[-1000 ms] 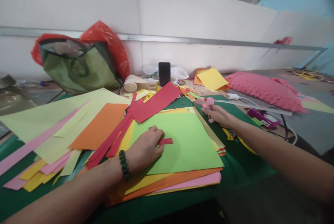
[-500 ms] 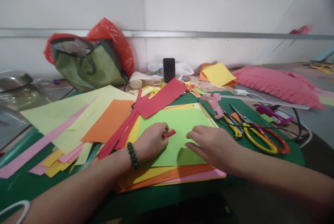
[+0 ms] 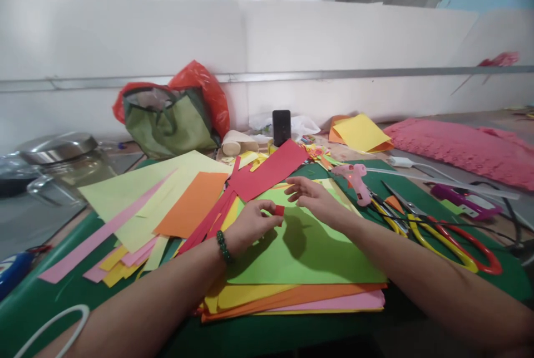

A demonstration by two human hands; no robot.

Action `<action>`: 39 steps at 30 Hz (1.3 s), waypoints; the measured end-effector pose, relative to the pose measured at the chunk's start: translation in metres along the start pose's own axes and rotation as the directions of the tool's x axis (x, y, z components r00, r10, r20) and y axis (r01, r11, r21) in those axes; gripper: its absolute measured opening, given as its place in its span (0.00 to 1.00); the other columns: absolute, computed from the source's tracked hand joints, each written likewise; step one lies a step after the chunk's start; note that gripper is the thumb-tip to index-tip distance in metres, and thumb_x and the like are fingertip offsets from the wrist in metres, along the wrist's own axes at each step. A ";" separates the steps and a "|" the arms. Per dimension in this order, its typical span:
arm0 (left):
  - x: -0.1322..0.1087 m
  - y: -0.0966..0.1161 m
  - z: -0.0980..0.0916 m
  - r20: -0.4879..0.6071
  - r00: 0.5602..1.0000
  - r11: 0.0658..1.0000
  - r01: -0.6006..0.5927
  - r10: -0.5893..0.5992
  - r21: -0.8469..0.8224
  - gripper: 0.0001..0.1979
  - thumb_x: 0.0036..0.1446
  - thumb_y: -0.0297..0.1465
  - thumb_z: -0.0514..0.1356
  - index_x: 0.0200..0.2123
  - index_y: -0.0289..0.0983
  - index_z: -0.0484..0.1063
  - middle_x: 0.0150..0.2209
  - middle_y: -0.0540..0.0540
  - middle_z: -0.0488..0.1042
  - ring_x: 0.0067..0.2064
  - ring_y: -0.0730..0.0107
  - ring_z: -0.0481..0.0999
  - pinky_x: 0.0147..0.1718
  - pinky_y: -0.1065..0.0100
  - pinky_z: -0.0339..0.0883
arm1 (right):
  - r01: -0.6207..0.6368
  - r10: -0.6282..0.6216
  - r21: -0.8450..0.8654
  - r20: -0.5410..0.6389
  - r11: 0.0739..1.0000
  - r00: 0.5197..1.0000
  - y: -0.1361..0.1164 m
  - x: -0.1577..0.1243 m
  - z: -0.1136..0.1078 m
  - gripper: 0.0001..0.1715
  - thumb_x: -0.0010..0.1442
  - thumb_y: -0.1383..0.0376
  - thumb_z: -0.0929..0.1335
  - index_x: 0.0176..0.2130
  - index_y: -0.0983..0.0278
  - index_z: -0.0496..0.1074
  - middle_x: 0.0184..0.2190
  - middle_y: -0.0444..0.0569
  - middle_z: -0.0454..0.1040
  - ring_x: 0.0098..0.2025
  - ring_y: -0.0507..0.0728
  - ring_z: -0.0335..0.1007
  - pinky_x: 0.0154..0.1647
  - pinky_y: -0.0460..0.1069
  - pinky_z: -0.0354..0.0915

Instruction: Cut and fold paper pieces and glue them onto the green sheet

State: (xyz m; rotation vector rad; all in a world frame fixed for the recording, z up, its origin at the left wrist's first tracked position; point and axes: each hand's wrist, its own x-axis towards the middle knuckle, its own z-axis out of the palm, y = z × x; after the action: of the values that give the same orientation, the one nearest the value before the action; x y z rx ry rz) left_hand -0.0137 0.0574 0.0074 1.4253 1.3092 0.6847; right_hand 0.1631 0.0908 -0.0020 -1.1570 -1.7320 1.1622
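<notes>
Between the thumb and fingers of my left hand [image 3: 255, 223] is a small piece of red paper [image 3: 280, 211]. Up and to the right of it, my right hand [image 3: 312, 196] hovers over the green sheet [image 3: 317, 258] with its fingers apart and nothing in them. The green sheet tops a stack of yellow, orange and pink paper [image 3: 258, 297]. Just beyond my hands lies a large red paper piece [image 3: 271, 168], with narrow red strips [image 3: 208, 216] running down to the left.
On the right lie a pink glue gun [image 3: 354, 180], a utility knife [image 3: 390, 216] and scissors [image 3: 446, 235]. Pale yellow sheets [image 3: 125, 191] and an orange sheet [image 3: 194, 202] spread left. Behind stand a phone [image 3: 281, 127], a green bag [image 3: 167, 127] and a glass jar [image 3: 79, 163].
My right hand has moved up and away from me over the green sheet. My left hand still pinches the red paper, now turned differently. The view has tilted up and shifted left.
</notes>
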 end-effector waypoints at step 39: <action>-0.001 0.001 0.005 -0.052 0.984 0.967 -0.175 0.168 -0.186 0.11 0.48 0.38 0.60 0.23 0.35 0.71 0.17 0.53 0.64 0.21 0.77 0.61 0.23 0.72 0.58 | 0.061 -0.057 0.133 -0.032 0.989 0.998 0.000 -0.007 0.008 0.14 0.45 0.57 0.73 0.25 0.65 0.71 0.26 0.47 0.74 0.32 0.54 0.69 0.38 0.51 0.64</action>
State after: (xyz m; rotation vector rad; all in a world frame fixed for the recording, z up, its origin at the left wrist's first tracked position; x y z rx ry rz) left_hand -0.0093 0.0547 0.0073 1.3855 1.1231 0.9297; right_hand 0.1577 0.0821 -0.0049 -1.0294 -1.6300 1.2019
